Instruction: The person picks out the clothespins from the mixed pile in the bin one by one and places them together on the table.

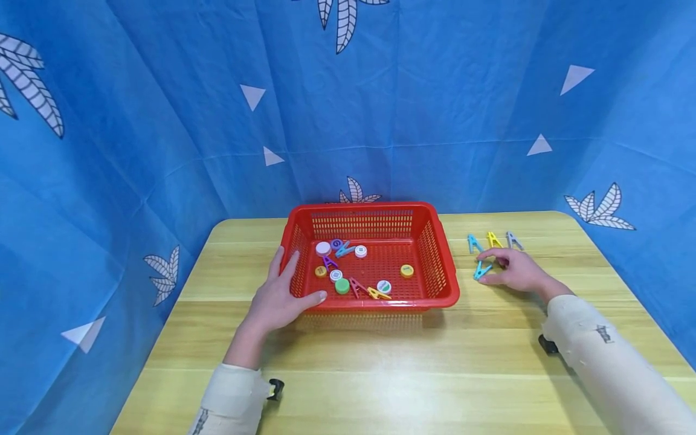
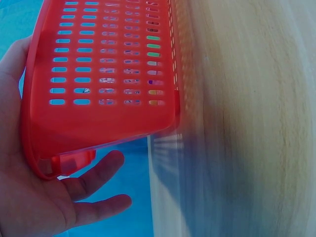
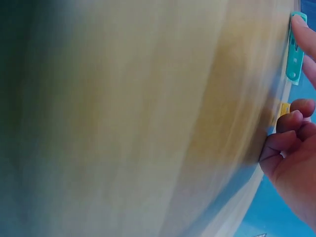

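Note:
My left hand [image 1: 276, 302] rests on the near-left corner of a red plastic basket [image 1: 375, 304], fingers spread straight over the left rim and thumb over the front rim. In the left wrist view two straight fingers [image 2: 98, 175] reach past the basket's slotted wall [image 2: 106, 118]. Right of the basket, my right hand [image 1: 516, 270] pinches a teal clothespin [image 1: 481, 270] low over the table between thumb and fingertips. That clothespin [image 3: 296, 54] shows at the edge of the right wrist view, with the other fingers curled. Just beyond lie blue [image 1: 474, 243], yellow [image 1: 493, 239] and grey [image 1: 513, 240] clothespins.
Inside the basket lie several bottle caps, such as a green cap [image 1: 342, 286] and a yellow cap [image 1: 406, 270], among clothespins including a red one [image 1: 357, 286]. The wooden table [image 1: 380, 374] meets a blue patterned curtain [image 1: 462, 109] at its back and sides.

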Tool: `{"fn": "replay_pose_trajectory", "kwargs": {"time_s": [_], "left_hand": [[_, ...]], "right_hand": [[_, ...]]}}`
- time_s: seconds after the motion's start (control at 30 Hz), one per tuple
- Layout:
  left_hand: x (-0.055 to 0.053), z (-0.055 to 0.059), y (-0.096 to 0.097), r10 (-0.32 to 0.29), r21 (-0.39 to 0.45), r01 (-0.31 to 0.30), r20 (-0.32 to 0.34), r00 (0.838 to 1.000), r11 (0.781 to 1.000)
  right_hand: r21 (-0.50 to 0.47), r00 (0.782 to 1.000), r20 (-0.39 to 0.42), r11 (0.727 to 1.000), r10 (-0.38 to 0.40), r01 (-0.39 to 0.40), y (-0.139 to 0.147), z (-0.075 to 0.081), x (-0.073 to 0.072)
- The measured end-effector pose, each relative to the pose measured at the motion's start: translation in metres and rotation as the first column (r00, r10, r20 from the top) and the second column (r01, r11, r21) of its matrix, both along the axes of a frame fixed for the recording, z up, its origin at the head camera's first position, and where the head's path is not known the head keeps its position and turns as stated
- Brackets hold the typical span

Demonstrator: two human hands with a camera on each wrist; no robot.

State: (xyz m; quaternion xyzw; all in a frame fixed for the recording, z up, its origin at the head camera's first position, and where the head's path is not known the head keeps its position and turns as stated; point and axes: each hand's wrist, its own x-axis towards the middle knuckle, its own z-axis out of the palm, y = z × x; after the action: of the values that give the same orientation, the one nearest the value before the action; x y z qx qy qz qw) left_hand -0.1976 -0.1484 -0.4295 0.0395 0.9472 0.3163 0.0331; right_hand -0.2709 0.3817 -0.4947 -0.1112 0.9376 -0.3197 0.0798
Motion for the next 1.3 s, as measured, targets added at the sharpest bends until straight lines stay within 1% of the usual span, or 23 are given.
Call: {"fn": "replay_pose_trajectory", "kwargs": {"time_s": [0.13, 0.4, 0.67, 0.77, 0.9, 1.0, 1.17, 1.3], "left_hand": [[-0.001, 0.000, 0.000, 0.000, -0.001, 0.000, 0.002, 1.000, 1.000], [0.001, -0.002, -0.001, -0.003, -0.011, 0.003, 0.013, 1.000, 1.000], [0.000, -0.002, -0.001, -0.002, -0.004, 0.003, 0.012, 1.000, 1.000], [0.000, -0.002, -0.001, -0.004, -0.002, 0.004, 0.014, 1.000, 1.000], [0.000, -0.002, -0.001, -0.004, -0.004, 0.004, 0.016, 1.000, 1.000], [0.000, -0.001, -0.001, -0.003, -0.008, 0.003, 0.018, 1.000, 1.000], [0.000, -0.001, 0.000, -0.003, -0.006, 0.003, 0.016, 1.000, 1.000], [0.000, -0.001, 0.000, -0.002, 0.001, 0.002, 0.017, 1.000, 1.000]], "right_hand": [[-0.006, 1.000, -0.008, 1.000, -0.023, 0.023, -0.001, 0.002, 0.001], [-0.073, 1.000, -0.004, 0.997, 0.027, -0.027, 0.007, 0.005, 0.004], [-0.044, 1.000, -0.026, 0.999, 0.004, -0.005, 0.011, 0.003, 0.005], [-0.046, 1.000, -0.014, 0.999, -0.005, 0.004, 0.012, 0.001, 0.005], [-0.047, 1.000, 0.001, 0.999, 0.011, -0.011, 0.013, -0.001, 0.004], [-0.039, 1.000, -0.010, 0.999, 0.025, -0.026, 0.014, -0.003, 0.004], [-0.018, 1.000, -0.020, 1.000, -0.013, 0.013, 0.016, -0.005, 0.005], [-0.016, 0.999, -0.021, 0.999, -0.032, 0.032, 0.016, -0.003, 0.007]]}}
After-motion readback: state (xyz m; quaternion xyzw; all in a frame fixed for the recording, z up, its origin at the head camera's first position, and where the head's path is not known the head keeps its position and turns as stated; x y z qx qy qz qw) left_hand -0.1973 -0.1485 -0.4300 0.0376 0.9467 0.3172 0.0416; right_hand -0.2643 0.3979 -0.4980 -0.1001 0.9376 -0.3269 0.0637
